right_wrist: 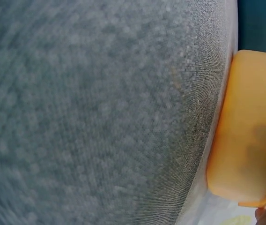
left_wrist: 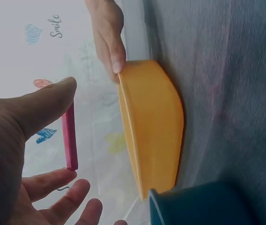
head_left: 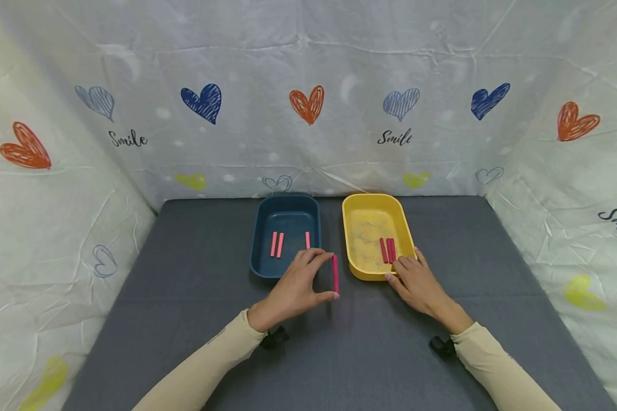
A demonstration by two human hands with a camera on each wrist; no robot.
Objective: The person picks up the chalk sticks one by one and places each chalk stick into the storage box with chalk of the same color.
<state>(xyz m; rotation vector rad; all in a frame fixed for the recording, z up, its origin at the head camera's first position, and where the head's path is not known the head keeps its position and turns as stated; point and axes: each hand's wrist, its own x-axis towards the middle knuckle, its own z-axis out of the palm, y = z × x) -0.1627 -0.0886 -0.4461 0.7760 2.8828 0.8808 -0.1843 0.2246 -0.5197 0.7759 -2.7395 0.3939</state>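
Note:
My left hand (head_left: 298,283) holds a dark pink stick (head_left: 335,274) by its two ends, thumb at one end and a fingertip at the other, in front of the gap between two trays. In the left wrist view the stick (left_wrist: 70,138) looks straight and slim. The right hand (head_left: 419,285) grips the near right corner of the yellow tray (head_left: 362,274), its fingers over the rim. Several dark red-pink sticks (head_left: 383,250) lie inside that tray. Lighter pink sticks (head_left: 280,245) lie in the dark blue tray (head_left: 257,251), one of them partly behind the left hand.
Both trays stand side by side toward the back of a grey cloth-covered table (head_left: 360,348). A white curtain (head_left: 349,148) printed with hearts hangs behind it and along both sides. Black straps (head_left: 275,338) show at the wrists.

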